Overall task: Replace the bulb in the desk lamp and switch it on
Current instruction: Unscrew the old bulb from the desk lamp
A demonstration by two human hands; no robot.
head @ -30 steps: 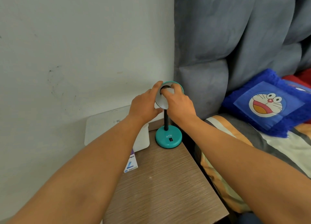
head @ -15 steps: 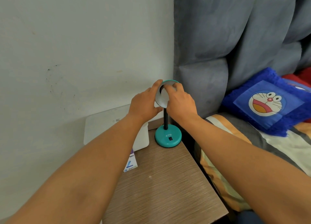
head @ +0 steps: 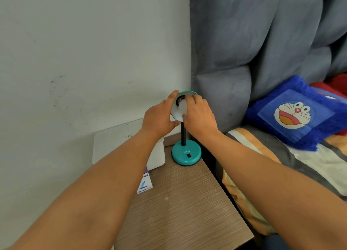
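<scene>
A teal desk lamp stands at the far end of the wooden bedside table, with a round base [head: 186,154], a black switch [head: 189,155] on it and a black stem. Its shade [head: 175,113] is tilted toward me, white inside. My left hand [head: 159,118] grips the shade's left rim. My right hand [head: 199,114] has its fingers around a white bulb [head: 183,106] sitting at the dark socket inside the shade.
A white box [head: 116,142] leans against the wall behind my left forearm. A small bulb carton [head: 145,184] lies on the wooden table [head: 184,208]. To the right are a grey padded headboard [head: 244,52], a bed and a blue cartoon cushion [head: 294,114].
My right hand has shifted around the bulb, so that more of the white bulb and the dark socket show. My left hand stays on the shade.
</scene>
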